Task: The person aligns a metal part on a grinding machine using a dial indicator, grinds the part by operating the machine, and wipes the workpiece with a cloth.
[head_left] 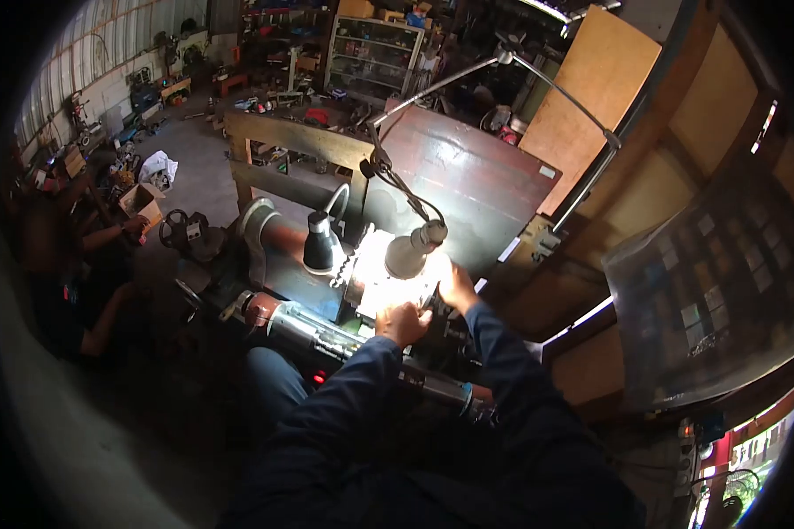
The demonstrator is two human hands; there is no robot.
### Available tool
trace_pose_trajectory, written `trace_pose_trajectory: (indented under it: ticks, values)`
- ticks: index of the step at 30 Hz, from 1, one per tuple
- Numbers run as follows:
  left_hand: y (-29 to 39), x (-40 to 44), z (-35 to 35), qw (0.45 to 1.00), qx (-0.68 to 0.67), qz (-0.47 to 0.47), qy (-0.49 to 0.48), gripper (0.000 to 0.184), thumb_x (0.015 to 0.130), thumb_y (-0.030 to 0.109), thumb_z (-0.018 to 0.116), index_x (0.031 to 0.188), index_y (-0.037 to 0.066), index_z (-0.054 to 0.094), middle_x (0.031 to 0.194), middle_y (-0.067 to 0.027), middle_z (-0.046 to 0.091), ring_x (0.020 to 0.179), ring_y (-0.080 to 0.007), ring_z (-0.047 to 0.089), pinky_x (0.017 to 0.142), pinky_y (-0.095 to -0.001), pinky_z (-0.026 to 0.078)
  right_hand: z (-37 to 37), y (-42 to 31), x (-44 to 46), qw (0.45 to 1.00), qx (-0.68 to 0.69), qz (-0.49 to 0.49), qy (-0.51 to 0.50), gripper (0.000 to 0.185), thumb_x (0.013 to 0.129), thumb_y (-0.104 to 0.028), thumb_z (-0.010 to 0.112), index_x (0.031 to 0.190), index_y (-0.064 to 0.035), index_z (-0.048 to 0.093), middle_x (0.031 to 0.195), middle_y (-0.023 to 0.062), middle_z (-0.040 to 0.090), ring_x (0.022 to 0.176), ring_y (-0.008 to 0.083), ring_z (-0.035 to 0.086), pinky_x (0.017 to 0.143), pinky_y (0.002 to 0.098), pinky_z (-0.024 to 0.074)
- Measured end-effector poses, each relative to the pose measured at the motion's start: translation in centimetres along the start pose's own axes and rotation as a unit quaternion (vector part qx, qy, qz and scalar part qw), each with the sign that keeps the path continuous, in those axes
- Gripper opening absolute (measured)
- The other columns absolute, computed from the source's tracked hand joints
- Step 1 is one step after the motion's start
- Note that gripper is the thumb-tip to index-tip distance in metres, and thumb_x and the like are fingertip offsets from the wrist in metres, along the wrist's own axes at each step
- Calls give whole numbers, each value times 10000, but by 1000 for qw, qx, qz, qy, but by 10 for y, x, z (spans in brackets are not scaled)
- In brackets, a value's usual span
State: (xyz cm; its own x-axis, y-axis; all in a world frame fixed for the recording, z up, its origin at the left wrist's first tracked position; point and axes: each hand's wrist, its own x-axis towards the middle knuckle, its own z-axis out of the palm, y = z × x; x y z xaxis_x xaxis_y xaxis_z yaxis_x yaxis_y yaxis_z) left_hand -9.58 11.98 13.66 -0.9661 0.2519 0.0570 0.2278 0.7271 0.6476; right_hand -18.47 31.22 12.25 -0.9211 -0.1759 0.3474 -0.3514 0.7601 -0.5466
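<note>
My left hand [402, 324] is closed at the front of a brightly lit machine, below a lamp head [407, 257]. What its fingers hold, if anything, cannot be made out. To the right of the lamp, my right hand [456, 287] reaches into the glare with its fingers curled in at the lit work area. Strong light washes out its fingertips and whatever they grip. A second lamp [320, 242] with a dark shade stands left of the hands, beside a spiral metal piece [342, 269]. Under my left forearm runs a shiny metal cylinder [300, 326] of the machine.
A jointed lamp arm [505, 56] arches over the machine, and a large metal sheet [468, 167] rises behind it. Wooden boards [595, 88] lean at the right. At the left, another person's arm [106, 234] is near a cardboard box [141, 204]. Shelves [375, 55] stand at the back.
</note>
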Motion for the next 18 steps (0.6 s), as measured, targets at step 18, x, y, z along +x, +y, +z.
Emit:
trace_pose_trajectory:
  ticks: [18]
  values:
    - [0,-4,10,999,19,36,28,298,892,376,639,896,92,731,831,-159,719,819,-345,713,706,-448,559,22,61,20,1000,14,-21,18,381,939,-163,396,1205,0,615,1146,232,674,1068,383,640,921,439,501]
